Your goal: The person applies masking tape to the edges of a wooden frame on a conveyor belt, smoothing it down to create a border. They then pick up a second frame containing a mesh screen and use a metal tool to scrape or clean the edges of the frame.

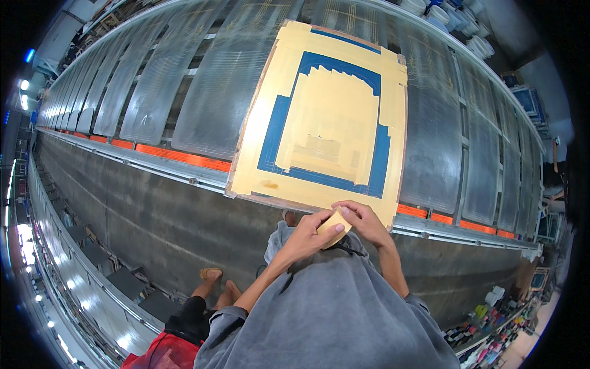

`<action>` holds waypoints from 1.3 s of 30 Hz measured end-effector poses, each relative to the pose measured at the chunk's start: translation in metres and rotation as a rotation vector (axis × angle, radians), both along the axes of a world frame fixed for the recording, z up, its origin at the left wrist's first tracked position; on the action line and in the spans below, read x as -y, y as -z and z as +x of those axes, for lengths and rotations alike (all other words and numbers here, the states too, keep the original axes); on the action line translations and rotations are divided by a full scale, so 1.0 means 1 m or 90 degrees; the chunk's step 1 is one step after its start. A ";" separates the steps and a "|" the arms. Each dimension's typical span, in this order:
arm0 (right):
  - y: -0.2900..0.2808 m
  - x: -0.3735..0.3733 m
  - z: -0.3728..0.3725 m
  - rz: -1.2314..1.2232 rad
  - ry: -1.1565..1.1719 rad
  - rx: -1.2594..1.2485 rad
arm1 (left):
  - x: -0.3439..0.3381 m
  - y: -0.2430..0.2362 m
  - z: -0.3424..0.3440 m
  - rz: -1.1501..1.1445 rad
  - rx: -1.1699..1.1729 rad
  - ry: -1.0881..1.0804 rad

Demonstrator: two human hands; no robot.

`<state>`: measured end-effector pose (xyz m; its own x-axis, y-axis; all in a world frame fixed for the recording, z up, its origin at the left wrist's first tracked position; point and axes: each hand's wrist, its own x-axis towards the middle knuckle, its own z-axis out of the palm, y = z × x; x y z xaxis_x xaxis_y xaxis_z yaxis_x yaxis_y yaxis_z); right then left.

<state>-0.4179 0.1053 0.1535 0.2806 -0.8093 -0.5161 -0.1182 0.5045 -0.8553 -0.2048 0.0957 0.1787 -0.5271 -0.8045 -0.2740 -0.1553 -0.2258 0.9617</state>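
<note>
My left hand [307, 235] and my right hand [368, 222] are closed on a roll of cream-yellow tape [334, 221], held in front of my grey shirt at the near edge of a large rectangular screen frame [246, 169]. That frame lies tilted slightly on the long printing table, covered in bands of pale yellow tape around a blue rectangular area [273, 144]. A yellow patch [326, 104] with a stepped, arched top fills much of the blue. Part of the roll is hidden by my fingers.
Rows of grey platens [203, 104] with an orange rail [178, 157] run left and right. Below, a person's legs and red garment [153, 353] are at lower left beside another metal rail [95, 264]. Stacked white buckets [458, 21] stand at top right, coloured containers [491, 317] at lower right.
</note>
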 end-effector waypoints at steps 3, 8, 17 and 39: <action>0.014 -0.006 0.000 0.058 0.038 0.123 | -0.001 0.001 0.001 -0.001 -0.023 0.011; 0.022 -0.013 -0.001 0.161 0.085 0.238 | 0.007 -0.010 0.006 0.059 -0.039 0.102; 0.057 -0.043 -0.001 0.296 0.272 0.423 | 0.004 -0.011 -0.004 0.072 -0.119 0.064; -0.019 -0.001 -0.003 -0.114 0.031 -0.033 | -0.008 0.009 0.002 0.069 -0.037 0.078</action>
<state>-0.4214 0.1064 0.1724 0.2156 -0.9013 -0.3757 -0.1433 0.3514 -0.9252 -0.2029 0.1039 0.1695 -0.6372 -0.7002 -0.3220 -0.1325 -0.3120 0.9408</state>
